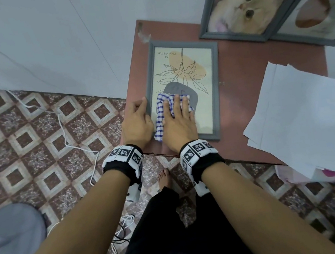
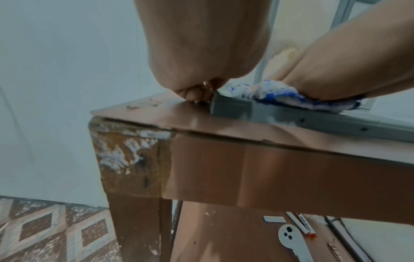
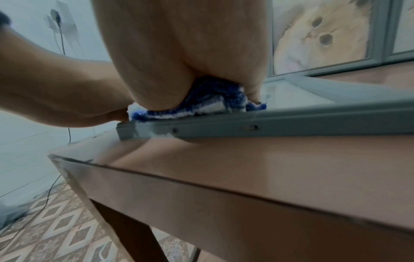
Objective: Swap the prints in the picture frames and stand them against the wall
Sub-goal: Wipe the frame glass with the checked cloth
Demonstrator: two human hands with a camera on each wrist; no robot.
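Observation:
A grey picture frame (image 1: 215,90) with a plant print lies flat on the brown table (image 1: 243,94), near its left front corner. My right hand (image 1: 180,123) presses a blue-and-white checked cloth (image 1: 161,114) onto the glass with straight fingers. My left hand (image 1: 138,120) rests against the frame's left rail, and its fingertips (image 2: 195,94) touch the tabletop beside it. The wrist views show the frame (image 2: 291,118) (image 3: 291,124) edge-on with the cloth (image 2: 280,96) (image 3: 212,104) bunched under the palm. A cat-print frame (image 1: 242,4) and a second frame (image 1: 314,11) lean on the wall.
A loose stack of white papers (image 1: 302,112) covers the table's right side and overhangs its front edge. White and black cables (image 1: 63,128) run over the tiled floor at left. Markers (image 2: 302,226) lie on a lower shelf. A bare foot (image 1: 165,178) stands by the table.

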